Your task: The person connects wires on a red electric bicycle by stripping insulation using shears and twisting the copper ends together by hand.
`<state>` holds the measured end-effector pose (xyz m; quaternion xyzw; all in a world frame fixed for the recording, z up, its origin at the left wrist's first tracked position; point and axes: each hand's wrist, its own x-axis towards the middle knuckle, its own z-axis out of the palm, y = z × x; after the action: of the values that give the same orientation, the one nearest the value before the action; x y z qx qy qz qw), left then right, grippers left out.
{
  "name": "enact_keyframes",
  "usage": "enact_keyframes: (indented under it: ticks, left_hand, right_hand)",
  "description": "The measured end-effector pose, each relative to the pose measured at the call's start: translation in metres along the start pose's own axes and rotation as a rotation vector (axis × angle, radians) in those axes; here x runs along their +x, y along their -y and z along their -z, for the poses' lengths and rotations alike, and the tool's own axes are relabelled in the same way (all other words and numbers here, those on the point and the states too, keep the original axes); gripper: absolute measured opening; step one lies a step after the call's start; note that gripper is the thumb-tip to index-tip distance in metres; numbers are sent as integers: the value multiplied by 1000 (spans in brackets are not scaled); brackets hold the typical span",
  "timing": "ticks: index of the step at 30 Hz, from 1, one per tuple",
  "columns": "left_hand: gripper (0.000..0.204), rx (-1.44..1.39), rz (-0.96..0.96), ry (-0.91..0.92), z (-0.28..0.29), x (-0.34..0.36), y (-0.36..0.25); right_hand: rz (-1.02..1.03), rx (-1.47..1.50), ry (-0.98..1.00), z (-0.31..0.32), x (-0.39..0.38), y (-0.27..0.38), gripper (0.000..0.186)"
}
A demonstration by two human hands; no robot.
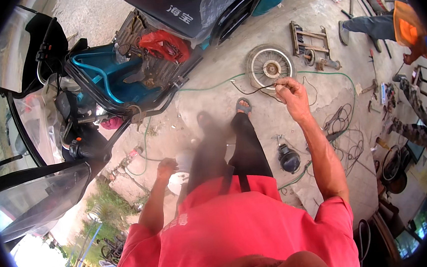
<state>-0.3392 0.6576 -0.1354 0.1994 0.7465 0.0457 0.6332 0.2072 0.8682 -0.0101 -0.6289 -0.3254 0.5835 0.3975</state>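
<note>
your right hand [291,94] has the dark cable [255,91] pinched tight near the wheel [271,68], prob to control it | wheel's flat, likely so it won't roll | left hand [166,168] half-curled, can't tell if holding anything

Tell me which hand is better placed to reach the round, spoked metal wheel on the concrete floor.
The right hand, probably: it is held out on the side of the round, spoked metal wheel, though it seems to pinch a thin black cable. The left hand hangs lower left, farther from the wheel.
</note>
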Motion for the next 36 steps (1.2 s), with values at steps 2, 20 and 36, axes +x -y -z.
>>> enact_keyframes:
  ticks: [2,20,36]
  left_hand:
    - [23,32,-53,-26,11,-1,-24]
    - [19,-205,-14,-149,53,-81,53]
    - [25,-146,-80,-478,-53,-176,194]
  right_hand:
    - [1,32,-37,17,-20,-3,14]
    - [-206,-717,-279,105,-155,-132,22]
    - [-291,-887,252,112,12,-119,16]
